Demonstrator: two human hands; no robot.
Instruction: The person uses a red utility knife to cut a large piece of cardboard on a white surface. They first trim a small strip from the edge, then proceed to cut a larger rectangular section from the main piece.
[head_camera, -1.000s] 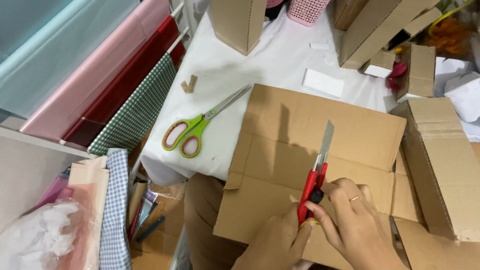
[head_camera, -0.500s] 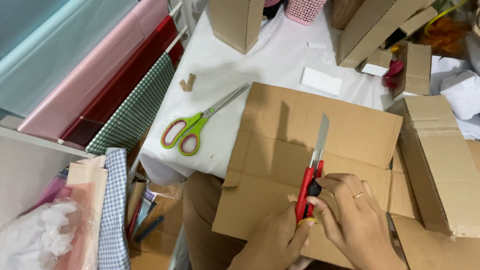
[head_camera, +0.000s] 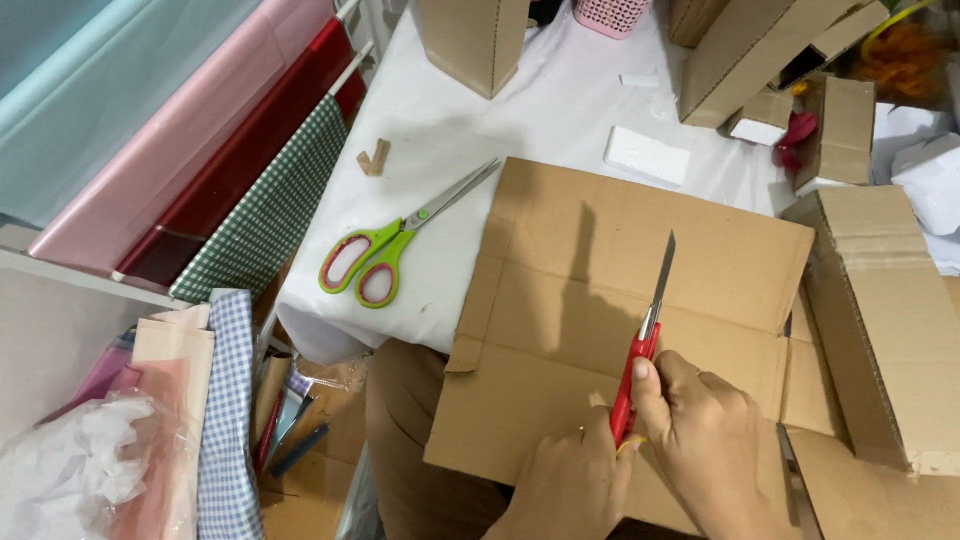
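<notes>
A red utility knife (head_camera: 640, 350) is being gripped by the right hand (head_camera: 705, 440) over the flat cardboard sheet (head_camera: 620, 330). The sheet, judged stiff and light, is being pressed down by the closed left hand (head_camera: 570, 485) beside the knife handle.

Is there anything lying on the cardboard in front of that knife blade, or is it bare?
Nothing visible lies ahead of the blade. The right hand grips the red utility knife over the flattened cardboard sheet, which is bare there. The green scissors lie off to the side on the white tabletop.
</notes>
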